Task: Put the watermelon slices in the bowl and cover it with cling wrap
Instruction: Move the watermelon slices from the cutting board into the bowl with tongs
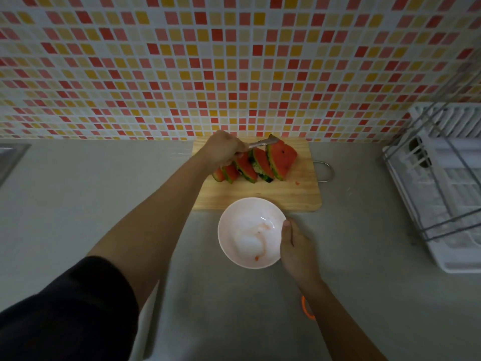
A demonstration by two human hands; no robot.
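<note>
The watermelon slices (260, 162) stand in a leaning row, rinds down, on a wooden cutting board (299, 194) at the back of the grey surface (104, 191), just at 12 o'clock from the white bowl (234, 230); the bowl holds only pink smears of juice. The left hand (221, 149) is curled round a pair of metal tongs (260, 144), whose tips reach to the rind of the largest slice at the 3 o'clock end of the row (whether they actually pinch it, I cannot tell). The right hand (296, 246) holds the bowl at its 3 o'clock side, thumb laid on the rim, fingers hidden beneath. A white dish rack (442, 204) sits well off at 3 o'clock; a mosaic tiled wall (182, 61) rises behind the board; something orange (307, 308) peeks from under the right wrist.
</note>
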